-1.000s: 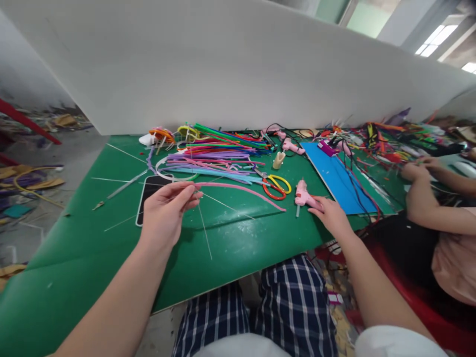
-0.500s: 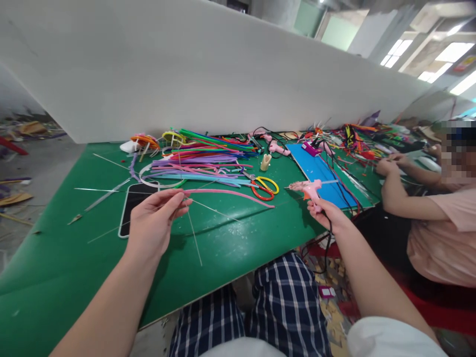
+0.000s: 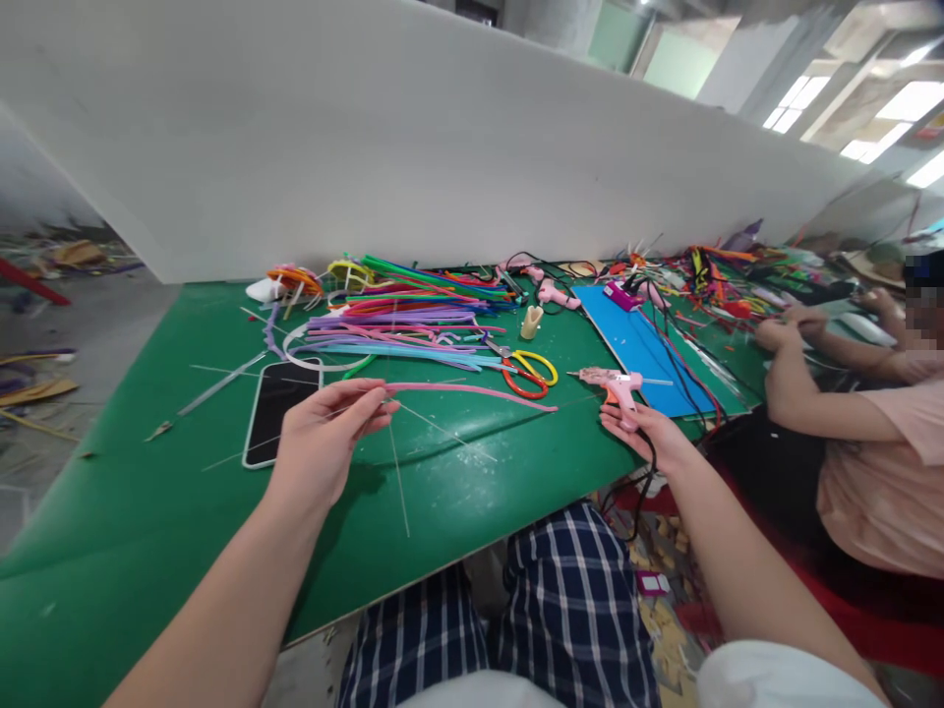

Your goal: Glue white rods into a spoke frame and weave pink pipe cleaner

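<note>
Between its fingertips my left hand (image 3: 328, 433) pinches a pink pipe cleaner (image 3: 472, 391), which arches out to the right above the table. Several thin, pale rods (image 3: 400, 482) spread from the same grip; where they join is hidden by my fingers. In my right hand (image 3: 649, 433) is a pink hot glue gun (image 3: 619, 383), held by its handle with the nozzle towards the left. A clear glue stick (image 3: 658, 382) sticks out of its back, and a black cord hangs below. Under my left wrist lies a phone (image 3: 269, 418) with a dark screen.
Bundled coloured pipe cleaners (image 3: 413, 329) lie along the back of the green table (image 3: 442, 531). Scissors (image 3: 527, 372) with red and yellow handles sit mid-table. A blue board (image 3: 649, 349) with cables lies right. A co-worker (image 3: 855, 423) sits further right. A white partition (image 3: 413, 147) stands behind.
My right hand has lifted the glue gun off the table and turned its nozzle from pointing away to pointing left. My left hand keeps its grip on the pipe cleaner. The view has shifted slightly.
</note>
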Available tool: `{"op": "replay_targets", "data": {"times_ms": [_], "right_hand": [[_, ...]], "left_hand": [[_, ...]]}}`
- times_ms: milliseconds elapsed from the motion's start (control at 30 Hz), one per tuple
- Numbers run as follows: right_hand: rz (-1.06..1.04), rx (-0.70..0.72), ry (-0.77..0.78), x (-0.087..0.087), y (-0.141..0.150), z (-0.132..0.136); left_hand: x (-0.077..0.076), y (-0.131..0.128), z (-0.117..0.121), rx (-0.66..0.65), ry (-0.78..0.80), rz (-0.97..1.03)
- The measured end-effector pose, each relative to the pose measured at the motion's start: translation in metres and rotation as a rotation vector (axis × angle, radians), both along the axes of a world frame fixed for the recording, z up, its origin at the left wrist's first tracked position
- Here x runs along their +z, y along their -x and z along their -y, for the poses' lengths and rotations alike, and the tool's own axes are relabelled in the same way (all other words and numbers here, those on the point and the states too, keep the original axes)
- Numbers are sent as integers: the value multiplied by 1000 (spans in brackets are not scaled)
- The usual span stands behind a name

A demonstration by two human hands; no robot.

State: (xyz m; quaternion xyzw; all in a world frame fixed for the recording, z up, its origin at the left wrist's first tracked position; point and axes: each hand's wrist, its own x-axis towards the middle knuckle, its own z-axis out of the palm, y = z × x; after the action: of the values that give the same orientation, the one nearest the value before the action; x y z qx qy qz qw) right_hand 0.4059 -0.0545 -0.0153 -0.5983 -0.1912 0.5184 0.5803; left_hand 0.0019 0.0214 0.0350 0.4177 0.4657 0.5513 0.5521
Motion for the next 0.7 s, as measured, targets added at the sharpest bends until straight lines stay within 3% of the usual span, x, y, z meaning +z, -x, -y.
{"op": "replay_targets", "data": {"times_ms": [100,233,300,400,500,600,700], "right_hand": [[310,35,90,2,2,2],[1040,107,271,14,4,4],[1328,83,232,29,17,5],[1231,170,-25,58,62,2],[1137,462,-316,85,123,-10],[1061,829,-496,96,171,-26],[953,929,-534,96,194,-37]], "left_hand": [[0,-2,4,-76,16,-25],[2,-4,10,-211,4,-51],[4,-5,13,-261,-12,-72],[7,-6,17,-334,3,-86],[11,-11,20,-397,16,-93],[15,-14,23,-421,18,-117],[19,-15,23,-422,19,-140]]}}
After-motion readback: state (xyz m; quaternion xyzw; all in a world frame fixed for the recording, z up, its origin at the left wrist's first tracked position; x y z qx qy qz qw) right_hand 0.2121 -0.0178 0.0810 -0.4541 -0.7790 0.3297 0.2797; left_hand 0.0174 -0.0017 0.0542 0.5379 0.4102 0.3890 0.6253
